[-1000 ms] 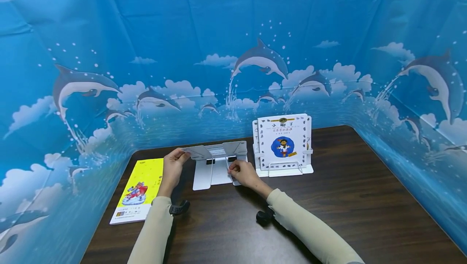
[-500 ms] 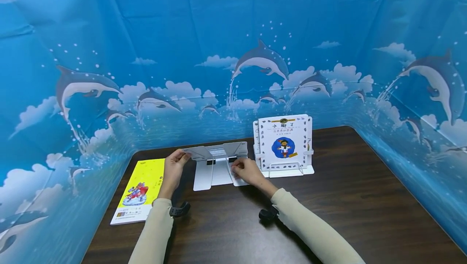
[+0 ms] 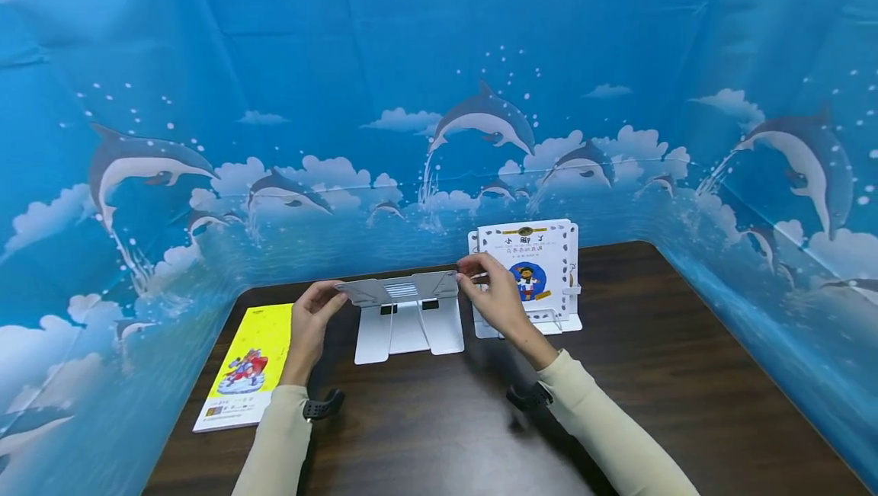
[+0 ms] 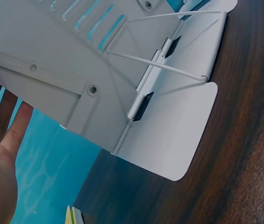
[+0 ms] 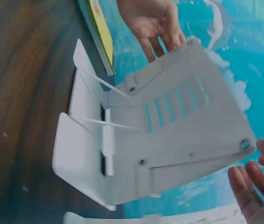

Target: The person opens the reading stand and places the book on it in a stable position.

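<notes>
A white metal book stand [image 3: 405,332] stands on the table with its back plate raised and its base flat. Two wire props [image 4: 160,66] run from the base to the slotted plate, as the left wrist view shows. My left hand [image 3: 310,324] pinches the plate's upper left edge, thumb in front and fingers behind. At the upper right corner is my right hand [image 3: 497,298], its fingers spread and its thumb beside the corner. In the right wrist view, the fingertips [image 5: 238,177] lie just off the plate's edge; whether the thumb touches is unclear.
To the right, a second white stand [image 3: 572,322] bears a picture book [image 3: 528,283], partly covered by my right hand. A yellow and white book [image 3: 254,328] lies at the left. Blue dolphin-print cloth [image 3: 384,62] hangs behind the dark wooden table [image 3: 439,427].
My right hand has left the right wire prop and risen to the plate's upper right corner. My left hand keeps its hold. The head view has shifted slightly.
</notes>
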Available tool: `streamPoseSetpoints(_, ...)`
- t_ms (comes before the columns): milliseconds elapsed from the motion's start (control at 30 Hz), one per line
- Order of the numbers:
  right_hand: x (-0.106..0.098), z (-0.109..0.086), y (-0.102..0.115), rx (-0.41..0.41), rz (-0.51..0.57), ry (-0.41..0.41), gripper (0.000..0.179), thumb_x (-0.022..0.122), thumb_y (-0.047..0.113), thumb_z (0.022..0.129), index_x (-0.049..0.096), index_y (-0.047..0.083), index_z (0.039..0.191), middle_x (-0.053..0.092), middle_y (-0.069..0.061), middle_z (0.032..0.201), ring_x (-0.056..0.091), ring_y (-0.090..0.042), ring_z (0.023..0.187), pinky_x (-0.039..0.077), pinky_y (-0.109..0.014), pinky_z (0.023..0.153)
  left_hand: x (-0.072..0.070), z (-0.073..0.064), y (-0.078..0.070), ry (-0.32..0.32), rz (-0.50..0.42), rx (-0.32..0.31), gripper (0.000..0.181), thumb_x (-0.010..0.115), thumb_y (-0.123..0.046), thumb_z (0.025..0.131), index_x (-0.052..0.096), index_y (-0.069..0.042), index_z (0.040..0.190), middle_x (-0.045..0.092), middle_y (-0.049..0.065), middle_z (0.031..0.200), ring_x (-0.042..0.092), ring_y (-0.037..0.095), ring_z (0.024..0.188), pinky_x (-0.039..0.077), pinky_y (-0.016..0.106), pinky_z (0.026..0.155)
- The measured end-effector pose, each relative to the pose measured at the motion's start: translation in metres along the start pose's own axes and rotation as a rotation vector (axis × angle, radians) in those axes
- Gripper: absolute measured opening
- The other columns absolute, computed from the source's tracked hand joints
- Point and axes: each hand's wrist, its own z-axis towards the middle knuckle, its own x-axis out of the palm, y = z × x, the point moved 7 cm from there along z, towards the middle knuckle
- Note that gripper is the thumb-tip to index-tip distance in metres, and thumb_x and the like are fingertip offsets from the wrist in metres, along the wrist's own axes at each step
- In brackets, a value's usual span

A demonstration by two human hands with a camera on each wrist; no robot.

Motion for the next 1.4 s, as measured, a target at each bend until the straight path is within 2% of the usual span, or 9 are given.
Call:
streamPoseSetpoints(100,0.004,0.004,0.021,-0.148,-0.060,0.028,0.021,0.074,0.014,0.101,0.074,0.006,0.120,0.072,-0.010,0.116,0.070,-0.026,0.102,0.062,-0.049,0.089,-0.003,0.000,0.000,-0.021,-0.003,0.009,0.032,0.072,-0.003,0.100,0.067,0.009,0.129,0.073,-0.018,0.111,0.069,0.003,0.112,0.053,0.013,0.099)
streamPoseSetpoints(233,0.010,0.006,0.029,-0.211,-0.168,0.001,0.009,0.075,0.013,0.101,0.079,0.008,0.106,0.073,-0.008,0.110,0.068,-0.023,0.096,0.059,-0.043,0.082,-0.005,0.000,0.004,-0.060,0.021,-0.004,0.031,0.074,-0.009,0.100,0.070,0.004,0.128,0.074,-0.021,0.109,0.070,-0.001,0.110,0.053,0.011,0.098)
streamPoseSetpoints(300,0.012,0.005,0.028,-0.216,-0.199,-0.033,0.005,0.076,0.011,0.100,0.079,0.008,0.101,0.073,-0.007,0.106,0.068,-0.022,0.095,0.059,-0.040,0.079,-0.005,-0.001,0.006,-0.081,0.031,-0.013,0.030,0.075,-0.010,0.100,0.072,0.003,0.127,0.075,-0.022,0.107,0.070,-0.002,0.108,0.053,0.010,0.097)
streamPoseSetpoints(500,0.011,0.007,0.024,-0.244,-0.214,-0.092,0.010,0.077,0.004,0.097,0.073,0.005,0.106,0.074,-0.008,0.099,0.070,-0.021,0.088,0.062,-0.043,0.077,-0.006,-0.004,0.008,-0.107,0.038,-0.022,0.027,0.075,-0.007,0.099,0.073,0.003,0.124,0.076,-0.024,0.101,0.071,-0.002,0.105,0.054,0.010,0.095)
streamPoseSetpoints(667,0.012,0.015,0.025,-0.259,-0.235,-0.064,0.008,0.075,0.001,0.097,0.078,0.005,0.103,0.075,-0.010,0.098,0.070,-0.022,0.085,0.060,-0.041,0.073,-0.009,-0.008,0.007,-0.115,0.037,-0.021,0.025,0.075,-0.004,0.098,0.073,0.006,0.121,0.076,-0.023,0.096,0.071,-0.002,0.101,0.055,0.011,0.093)
streamPoseSetpoints(833,0.015,0.026,0.024,-0.232,-0.233,-0.041,0.007,0.074,0.002,0.099,0.078,0.004,0.103,0.076,-0.011,0.100,0.071,-0.023,0.085,0.060,-0.039,0.074,-0.011,-0.014,0.003,-0.104,0.049,0.005,0.022,0.076,-0.006,0.098,0.075,0.006,0.116,0.076,-0.020,0.094,0.072,0.001,0.098,0.056,0.013,0.090)
streamPoseSetpoints(1167,0.021,0.045,0.018,-0.225,-0.256,-0.029,0.007,0.075,-0.001,0.097,0.080,0.003,0.100,0.074,-0.013,0.103,0.076,-0.027,0.094,0.065,-0.039,0.083,-0.009,-0.037,-0.006,-0.060,0.064,0.019,0.019,0.077,-0.005,0.098,0.077,0.004,0.115,0.074,-0.013,0.097,0.072,0.007,0.092,0.060,0.017,0.081)
streamPoseSetpoints(1267,0.023,0.052,0.017,-0.236,-0.271,-0.025,0.008,0.075,-0.002,0.096,0.080,0.003,0.101,0.075,-0.013,0.104,0.076,-0.027,0.095,0.065,-0.039,0.085,-0.006,-0.043,-0.010,-0.040,0.048,0.054,0.016,0.076,0.000,0.096,0.078,0.005,0.112,0.075,-0.010,0.096,0.071,0.009,0.091,0.060,0.017,0.079)
streamPoseSetpoints(1400,0.027,0.060,0.017,-0.246,-0.282,-0.009,0.010,0.074,-0.002,0.097,0.081,0.003,0.104,0.075,-0.013,0.105,0.076,-0.027,0.095,0.064,-0.039,0.085,0.002,-0.053,-0.021,0.003,0.036,0.141,0.017,0.077,0.008,0.092,0.079,0.006,0.109,0.075,-0.006,0.093,0.068,0.011,0.086,0.057,0.016,0.077)
